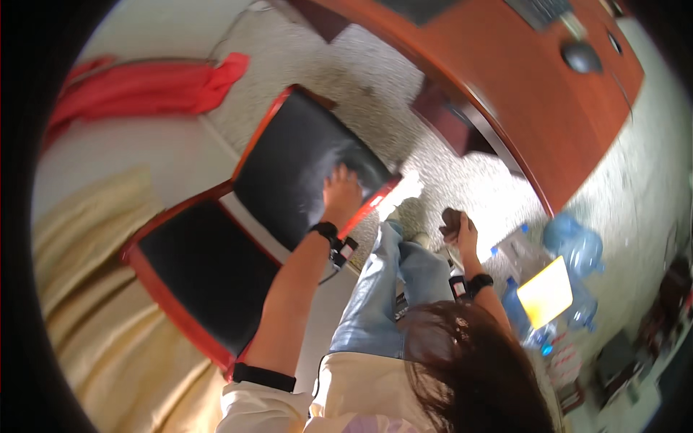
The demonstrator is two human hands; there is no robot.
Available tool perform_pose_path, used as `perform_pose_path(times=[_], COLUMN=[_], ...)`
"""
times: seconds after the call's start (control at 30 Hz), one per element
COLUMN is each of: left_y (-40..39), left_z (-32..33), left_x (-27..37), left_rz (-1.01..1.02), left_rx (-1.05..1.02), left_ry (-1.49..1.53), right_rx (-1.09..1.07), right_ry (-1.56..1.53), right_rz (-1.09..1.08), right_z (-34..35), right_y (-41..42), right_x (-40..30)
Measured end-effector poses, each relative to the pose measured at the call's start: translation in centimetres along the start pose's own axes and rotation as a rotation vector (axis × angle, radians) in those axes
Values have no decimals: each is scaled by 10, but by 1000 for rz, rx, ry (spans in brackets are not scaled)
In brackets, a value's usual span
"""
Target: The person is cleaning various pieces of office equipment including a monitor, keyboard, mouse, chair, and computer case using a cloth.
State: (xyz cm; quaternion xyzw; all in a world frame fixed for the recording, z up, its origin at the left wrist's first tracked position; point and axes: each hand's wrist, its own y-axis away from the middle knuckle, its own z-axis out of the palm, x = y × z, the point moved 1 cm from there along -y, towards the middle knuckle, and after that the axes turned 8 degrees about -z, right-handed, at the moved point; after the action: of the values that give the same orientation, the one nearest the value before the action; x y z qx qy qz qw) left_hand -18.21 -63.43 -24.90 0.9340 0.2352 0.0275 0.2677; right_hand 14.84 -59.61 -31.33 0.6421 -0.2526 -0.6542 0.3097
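My left hand (342, 196) lies flat, fingers slightly spread, on the black padded seat (287, 140) of a chair. The chair has a glossy red-brown wooden frame, and its black backrest (206, 276) is at the lower left. A pale, hazy patch shows on the seat beside my fingers. My right hand (468, 238) is held apart from the chair, to the right of my legs. It grips a crumpled dark brown bundle (451, 223), which looks like a cloth. Both wrists wear black straps with small devices.
A wooden desk (547, 103) holds a keyboard (541, 11) and a mouse (581, 57). Several large plastic water bottles (574, 243) and a yellow sheet-like item (546, 293) are at the right. A yellow curtain (108, 325) hangs behind the chair; red fabric (157, 89) is at upper left.
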Motion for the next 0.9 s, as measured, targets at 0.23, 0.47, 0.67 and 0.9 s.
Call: perform_pose_path(times=[0.23,0.47,0.67,0.9], left_y=[116,158,210,287], left_z=[-28,-138,-217,-201], left_x=[-137,-267,-340,-426], left_rz=[-346,-848,-1136,-1213], left_rx=[-29,310,388,72], left_ry=[-163,-252,-143,1079], right_rx=[-225,-432,-517,-720], right_ry=[232,678,1046,1559], right_rz=[-101,-306,-273,-414], right_z=[91,121,215,359], right_y=[-9,-140,-148,-46], right_x=[-76,-122,-155,-176])
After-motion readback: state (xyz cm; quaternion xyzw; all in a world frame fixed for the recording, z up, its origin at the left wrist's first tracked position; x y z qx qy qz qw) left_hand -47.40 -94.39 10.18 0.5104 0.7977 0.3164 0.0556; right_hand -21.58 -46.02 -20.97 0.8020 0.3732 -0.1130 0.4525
